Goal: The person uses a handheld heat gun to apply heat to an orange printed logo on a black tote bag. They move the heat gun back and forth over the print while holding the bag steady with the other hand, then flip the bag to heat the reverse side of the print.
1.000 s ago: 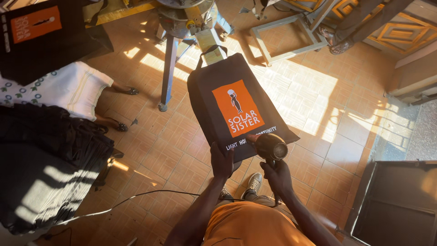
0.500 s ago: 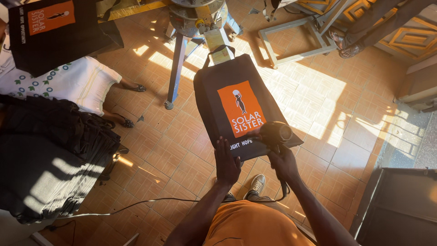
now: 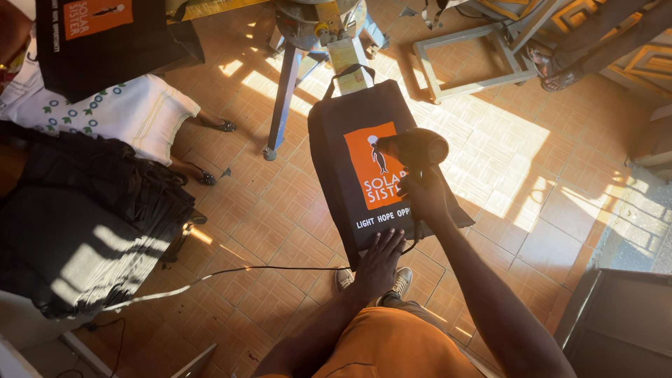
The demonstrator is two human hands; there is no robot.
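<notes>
The dryer (image 3: 414, 148) has risen from the bag's lower edge to its orange patch. The right hand (image 3: 424, 196) is closed around the dryer's handle, nozzle seemingly aimed at the print (the tip is in shadow). The left hand (image 3: 380, 260) lies open, fingers spread flat on the lower edge of the black bag (image 3: 336, 140), which hangs above the tiled floor (image 3: 266, 224). A cable (image 3: 210, 274) trails left.

two black bags (image 3: 364, 175), one hair dryer (image 3: 414, 148), perhaps one fabric pile (image 3: 84, 224)
</notes>
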